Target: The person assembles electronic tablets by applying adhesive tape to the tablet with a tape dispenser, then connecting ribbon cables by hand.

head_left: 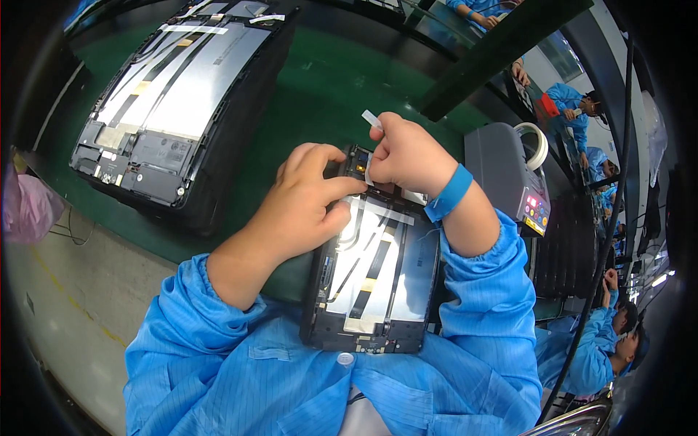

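Note:
An opened tablet (411,276) with a black frame, silvery inner plate and dark ribbon cables lies in front of me, its near edge close to my body. My left hand (309,192) grips its far left edge, fingers bent over the top end and thumb on the side. Above the far end, my right hand (411,156) is closed in a pinch on a white tape strip (371,119), whose end sticks up past the fingers. Another white piece runs below those fingers. A blue band circles the right wrist. My right hand partly hides the tablet's far end.
A tall stack of similar opened tablets (182,80) stands at left on the green bench (320,80). At right sit a grey tape dispenser (502,163) with a white roll (534,145), and dark stacked panels (563,254). Co-workers in blue work beyond, near a dark post (502,58).

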`<state>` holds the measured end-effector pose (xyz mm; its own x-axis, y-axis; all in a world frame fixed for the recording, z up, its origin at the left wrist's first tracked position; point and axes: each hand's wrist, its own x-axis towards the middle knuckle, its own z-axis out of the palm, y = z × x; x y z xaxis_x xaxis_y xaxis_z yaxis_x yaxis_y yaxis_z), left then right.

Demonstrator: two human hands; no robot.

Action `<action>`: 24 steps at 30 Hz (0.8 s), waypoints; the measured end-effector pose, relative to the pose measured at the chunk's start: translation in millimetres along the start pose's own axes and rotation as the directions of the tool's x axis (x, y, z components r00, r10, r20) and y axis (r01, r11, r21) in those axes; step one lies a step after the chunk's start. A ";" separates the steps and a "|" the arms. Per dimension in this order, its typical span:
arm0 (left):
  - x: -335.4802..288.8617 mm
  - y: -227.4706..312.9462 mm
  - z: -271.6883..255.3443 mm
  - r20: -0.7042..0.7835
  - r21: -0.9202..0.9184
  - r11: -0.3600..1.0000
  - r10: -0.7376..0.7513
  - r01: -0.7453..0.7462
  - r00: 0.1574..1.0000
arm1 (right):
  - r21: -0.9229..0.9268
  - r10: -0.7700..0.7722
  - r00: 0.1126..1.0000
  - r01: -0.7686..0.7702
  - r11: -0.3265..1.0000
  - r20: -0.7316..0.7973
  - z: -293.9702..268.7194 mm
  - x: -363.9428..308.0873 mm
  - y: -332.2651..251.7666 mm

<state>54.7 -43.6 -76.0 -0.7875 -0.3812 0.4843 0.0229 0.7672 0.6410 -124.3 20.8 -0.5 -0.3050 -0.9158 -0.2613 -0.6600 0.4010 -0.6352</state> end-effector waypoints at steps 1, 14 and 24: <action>0.6 0.9 -0.3 0.001 -0.002 1.000 -0.001 0.001 1.000 | -0.037 -0.029 1.000 0.029 0.999 -0.012 0.6 -0.8 -0.3; 0.6 2.4 -0.7 -0.002 0.088 0.995 0.046 -0.046 0.999 | -0.087 -0.324 0.910 0.313 0.946 -0.257 14.0 -31.0 13.7; 3.6 1.8 -0.9 -0.055 0.220 0.960 0.190 -0.174 0.980 | 0.024 -0.368 0.916 0.377 0.926 -0.159 26.3 -54.2 32.6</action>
<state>52.4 -44.1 -72.5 -0.7338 -0.2558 0.6294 0.0236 0.9163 0.3999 -111.2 83.0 -26.2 -0.1455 -0.9832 0.1102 -0.7095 0.0261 -0.7042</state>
